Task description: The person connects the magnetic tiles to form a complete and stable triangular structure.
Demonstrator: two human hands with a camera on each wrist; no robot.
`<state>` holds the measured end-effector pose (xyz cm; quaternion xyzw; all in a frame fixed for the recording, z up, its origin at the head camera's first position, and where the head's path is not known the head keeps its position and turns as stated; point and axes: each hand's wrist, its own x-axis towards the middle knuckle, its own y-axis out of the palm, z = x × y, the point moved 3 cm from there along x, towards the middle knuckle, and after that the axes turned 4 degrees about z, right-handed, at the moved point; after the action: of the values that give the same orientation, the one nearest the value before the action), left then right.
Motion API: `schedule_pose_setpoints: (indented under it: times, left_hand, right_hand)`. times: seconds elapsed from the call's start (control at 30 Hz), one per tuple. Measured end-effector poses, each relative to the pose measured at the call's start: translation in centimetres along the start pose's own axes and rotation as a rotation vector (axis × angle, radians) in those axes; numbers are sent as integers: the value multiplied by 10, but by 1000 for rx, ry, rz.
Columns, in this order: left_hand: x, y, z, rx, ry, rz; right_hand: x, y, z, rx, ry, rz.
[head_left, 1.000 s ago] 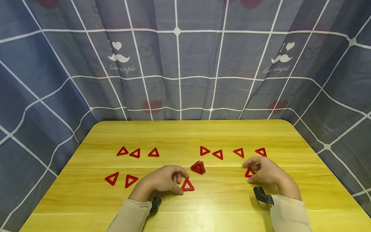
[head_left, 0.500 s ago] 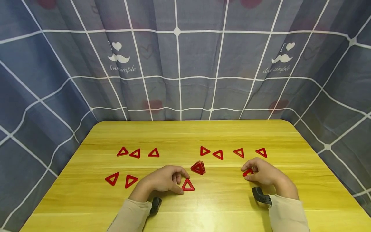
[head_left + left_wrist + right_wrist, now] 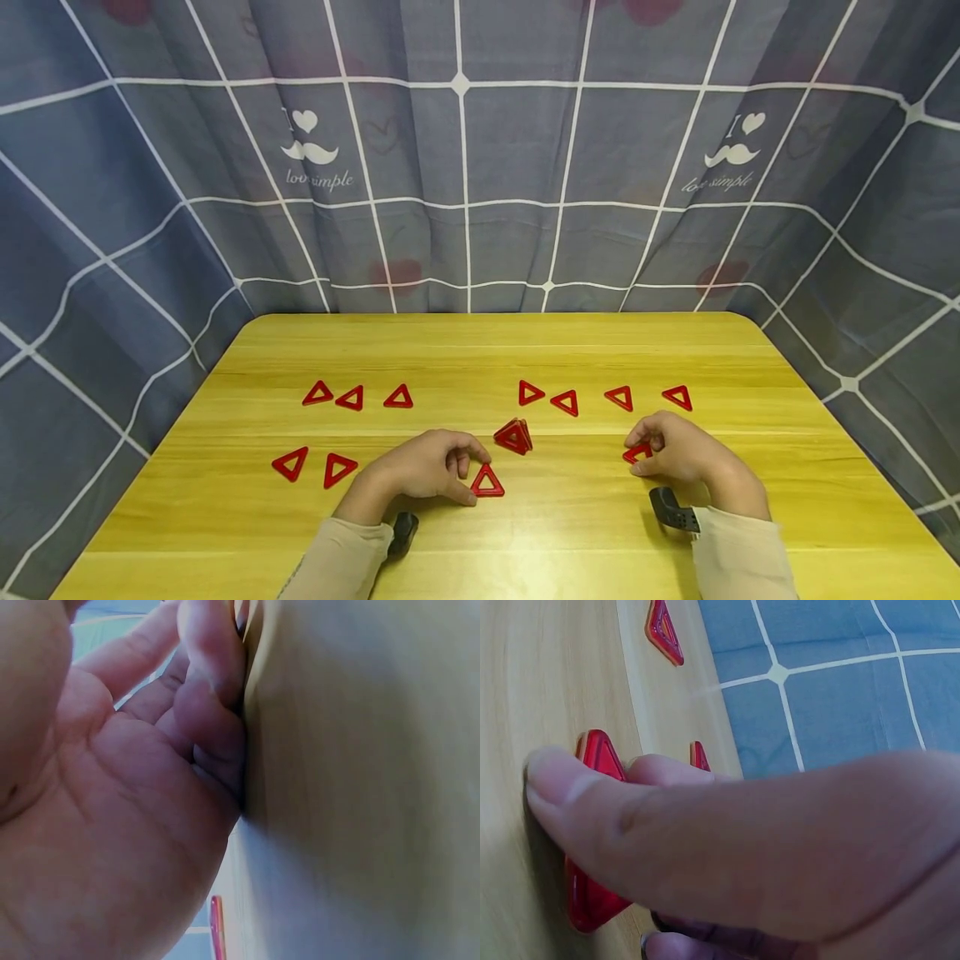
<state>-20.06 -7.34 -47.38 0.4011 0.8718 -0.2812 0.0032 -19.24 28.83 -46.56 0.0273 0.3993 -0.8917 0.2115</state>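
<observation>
In the head view, my left hand rests on the table, its thumb and index finger pinching two corners of a red triangle frame. The left wrist view shows the palm and curled fingers against the wood, with that triangle hidden. To the right, my right hand pinches another red triangle frame between thumb and fingers, low at the tabletop; the thumb covers its middle in the right wrist view. Between the hands lies a small, uneven stack of red triangles.
Single red triangles lie flat in a loose back row, from the left one to the right one. Two more, one of them a tilted triangle, lie left of my left hand. A checked curtain hangs behind the table.
My right hand has moved slightly left, bringing its red triangle along with it. The left hand and its triangle stay practically in place, as do the stack and the loose triangles.
</observation>
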Motion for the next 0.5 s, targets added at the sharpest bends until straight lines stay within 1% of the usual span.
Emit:
schedule_pose_setpoints:
  times: [0.2, 0.27, 0.4, 0.5]
  left_hand:
    - [0, 2, 4, -12, -12, -5]
    - [0, 2, 5, -17, -14, -5]
    - [0, 1, 6, -17, -12, -5]
    - [1, 1, 5, -16, -4, -3]
  right_hand:
    - [-1, 1, 5, 35, 13, 6]
    - [-1, 2, 7, 48, 29, 2]
    - [0, 1, 10, 27, 42, -25]
    - [2, 1, 12, 1, 12, -43]
